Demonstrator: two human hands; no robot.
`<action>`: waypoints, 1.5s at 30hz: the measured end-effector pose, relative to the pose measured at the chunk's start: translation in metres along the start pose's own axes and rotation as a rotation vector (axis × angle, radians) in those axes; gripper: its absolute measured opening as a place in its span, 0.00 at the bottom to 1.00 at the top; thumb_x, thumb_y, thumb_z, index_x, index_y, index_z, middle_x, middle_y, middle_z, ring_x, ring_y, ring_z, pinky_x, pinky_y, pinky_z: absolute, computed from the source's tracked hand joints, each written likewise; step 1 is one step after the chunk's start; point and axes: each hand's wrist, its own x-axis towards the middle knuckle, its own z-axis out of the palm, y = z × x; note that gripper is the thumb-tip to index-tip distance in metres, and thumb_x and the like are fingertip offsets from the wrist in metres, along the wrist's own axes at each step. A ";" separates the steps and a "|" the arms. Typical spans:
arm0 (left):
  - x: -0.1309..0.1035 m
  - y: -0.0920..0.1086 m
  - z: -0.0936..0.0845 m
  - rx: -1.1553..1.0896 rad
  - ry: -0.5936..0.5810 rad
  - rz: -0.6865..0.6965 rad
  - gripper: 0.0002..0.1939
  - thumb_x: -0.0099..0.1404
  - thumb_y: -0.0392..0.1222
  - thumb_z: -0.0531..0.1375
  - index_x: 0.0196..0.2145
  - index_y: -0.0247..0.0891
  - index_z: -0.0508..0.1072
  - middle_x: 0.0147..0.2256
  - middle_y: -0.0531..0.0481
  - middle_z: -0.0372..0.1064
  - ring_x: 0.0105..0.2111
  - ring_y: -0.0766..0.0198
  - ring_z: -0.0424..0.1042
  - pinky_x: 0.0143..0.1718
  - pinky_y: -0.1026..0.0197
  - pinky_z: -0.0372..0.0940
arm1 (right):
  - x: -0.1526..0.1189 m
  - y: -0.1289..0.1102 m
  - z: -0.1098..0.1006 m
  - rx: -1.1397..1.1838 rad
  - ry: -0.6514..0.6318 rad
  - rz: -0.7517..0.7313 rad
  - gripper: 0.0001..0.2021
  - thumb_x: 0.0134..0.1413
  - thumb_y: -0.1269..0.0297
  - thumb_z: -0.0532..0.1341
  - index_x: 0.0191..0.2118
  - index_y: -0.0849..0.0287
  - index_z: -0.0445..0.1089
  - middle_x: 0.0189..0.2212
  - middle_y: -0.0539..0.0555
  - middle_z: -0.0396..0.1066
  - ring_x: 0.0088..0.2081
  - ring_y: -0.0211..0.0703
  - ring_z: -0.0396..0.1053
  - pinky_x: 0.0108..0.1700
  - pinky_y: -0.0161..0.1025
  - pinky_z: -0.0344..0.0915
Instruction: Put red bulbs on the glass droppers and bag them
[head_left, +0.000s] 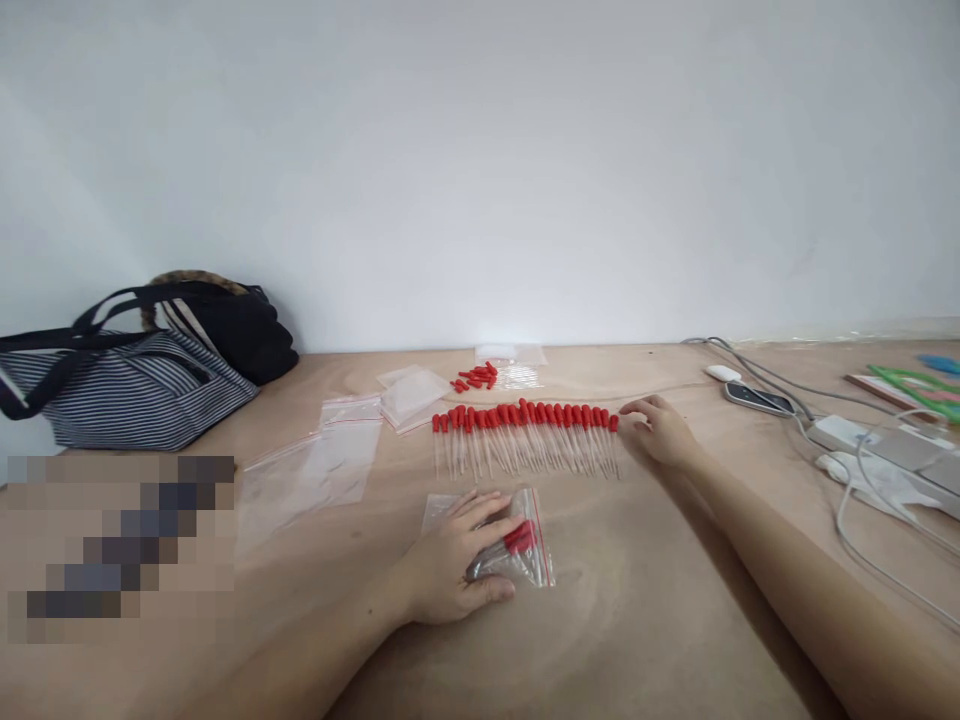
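My left hand (461,560) lies with fingers spread on a clear zip bag (541,560). Inside the bag show red bulbs (520,537) and clear stems; the hand covers the rest. Beyond it, many clear droppers with red bulbs (525,412) lie side by side in a long row, tips toward me. At the row's right end is my right hand (660,428), its fingers slightly bent and apart, beside the last red bulb (613,423). Whether the fingertips touch that bulb is hard to see.
Flat zip bags (345,450) lie left of the row. Behind it are loose red bulbs (476,377) and clear stems (519,376). A striped bag (150,390) stands at left. Cables, a power strip (885,445) and a dark handheld device (759,399) are at right.
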 end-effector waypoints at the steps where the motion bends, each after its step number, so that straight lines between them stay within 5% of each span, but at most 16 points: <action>1: 0.000 0.000 0.000 0.007 -0.003 -0.003 0.32 0.57 0.55 0.56 0.57 0.43 0.56 0.58 0.43 0.51 0.58 0.51 0.48 0.57 0.43 0.43 | 0.001 0.004 0.000 -0.035 -0.039 -0.083 0.12 0.49 0.72 0.51 0.36 0.58 0.70 0.37 0.57 0.64 0.38 0.44 0.64 0.42 0.41 0.60; 4: 0.000 0.000 0.000 0.023 -0.009 -0.012 0.32 0.57 0.55 0.56 0.57 0.42 0.56 0.58 0.42 0.50 0.59 0.51 0.47 0.57 0.44 0.44 | 0.003 0.009 -0.002 -0.200 -0.150 -0.305 0.12 0.52 0.68 0.52 0.39 0.55 0.70 0.41 0.57 0.63 0.41 0.46 0.62 0.43 0.44 0.58; 10: 0.001 0.000 -0.002 0.020 -0.030 -0.016 0.33 0.57 0.55 0.56 0.56 0.41 0.56 0.59 0.41 0.49 0.59 0.51 0.47 0.57 0.43 0.44 | 0.005 0.015 -0.020 -0.354 -0.313 -0.422 0.09 0.54 0.63 0.52 0.36 0.52 0.69 0.39 0.54 0.68 0.41 0.47 0.61 0.39 0.43 0.55; 24: 0.000 0.002 -0.003 0.006 -0.001 -0.016 0.31 0.57 0.55 0.56 0.56 0.42 0.57 0.58 0.41 0.51 0.58 0.50 0.48 0.57 0.43 0.44 | -0.021 0.025 -0.045 -0.144 -0.414 -0.362 0.13 0.55 0.57 0.51 0.35 0.52 0.71 0.35 0.55 0.70 0.41 0.47 0.63 0.44 0.48 0.55; 31: 0.000 -0.002 0.000 -0.018 0.026 0.006 0.32 0.56 0.55 0.57 0.57 0.44 0.55 0.58 0.43 0.51 0.58 0.51 0.48 0.57 0.43 0.44 | -0.035 -0.018 -0.055 0.068 -0.377 -0.449 0.12 0.56 0.58 0.51 0.33 0.57 0.68 0.33 0.56 0.70 0.38 0.45 0.65 0.42 0.44 0.57; 37: 0.000 -0.001 0.001 -0.017 0.030 0.003 0.33 0.56 0.54 0.57 0.57 0.43 0.54 0.58 0.43 0.50 0.58 0.51 0.48 0.57 0.43 0.44 | -0.045 -0.072 -0.038 -0.014 -0.385 -0.535 0.10 0.57 0.64 0.50 0.35 0.57 0.67 0.33 0.54 0.70 0.36 0.41 0.65 0.39 0.40 0.53; 45: 0.000 0.000 -0.001 0.005 -0.008 -0.012 0.34 0.57 0.54 0.57 0.57 0.40 0.54 0.58 0.41 0.50 0.58 0.52 0.47 0.58 0.44 0.44 | -0.044 -0.075 -0.031 -0.137 -0.387 -0.564 0.09 0.57 0.65 0.50 0.35 0.57 0.68 0.34 0.53 0.69 0.38 0.42 0.63 0.39 0.40 0.50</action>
